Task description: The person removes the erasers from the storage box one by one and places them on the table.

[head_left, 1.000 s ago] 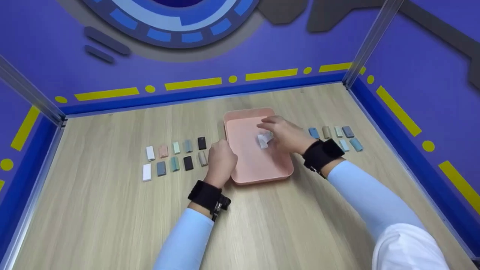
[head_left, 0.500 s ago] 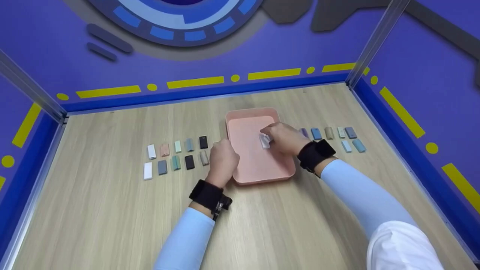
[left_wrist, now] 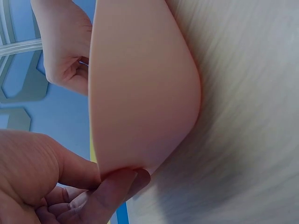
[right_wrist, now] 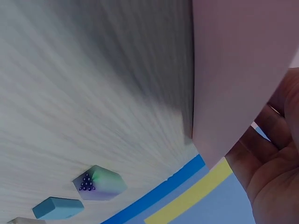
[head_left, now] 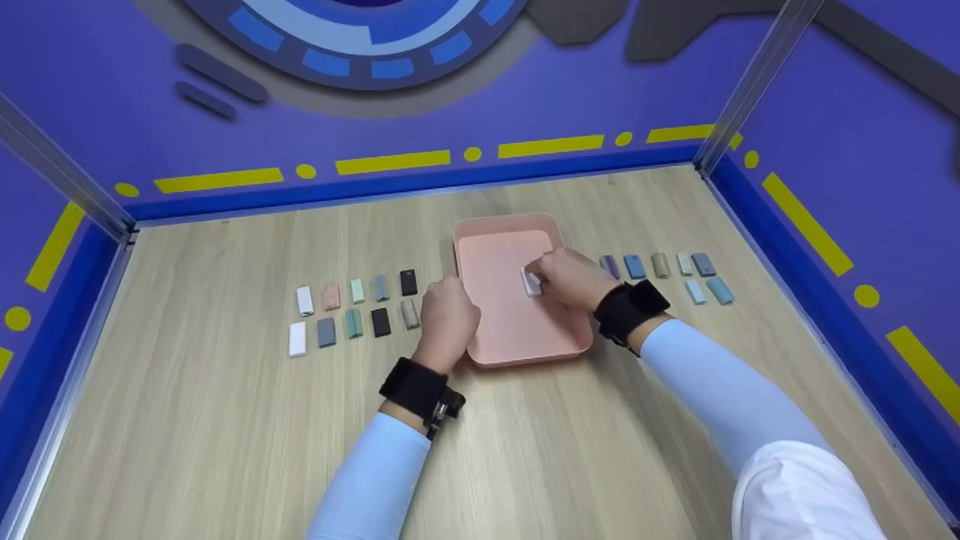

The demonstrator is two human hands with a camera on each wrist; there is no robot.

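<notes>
A pink rectangular tray stands mid-table. My left hand grips its left rim; in the left wrist view the thumb and curled fingers pinch the tray wall. My right hand reaches over the right side into the tray. Its fingertips pinch a small white block near the tray floor, and the fingers partly cover it. From the right wrist view, the right hand's fingers curl behind the tray wall, which hides the block there.
Left of the tray lie two rows of small blocks, among them a white one and a black one. More lie to the right, including a blue one and a purple-green one with a grape print. Blue walls bound the table.
My right hand has lowered and its spread fingers have closed in on the pale pieces in the tray. A purple block to the right has come into sight. The left hand keeps its hold.
</notes>
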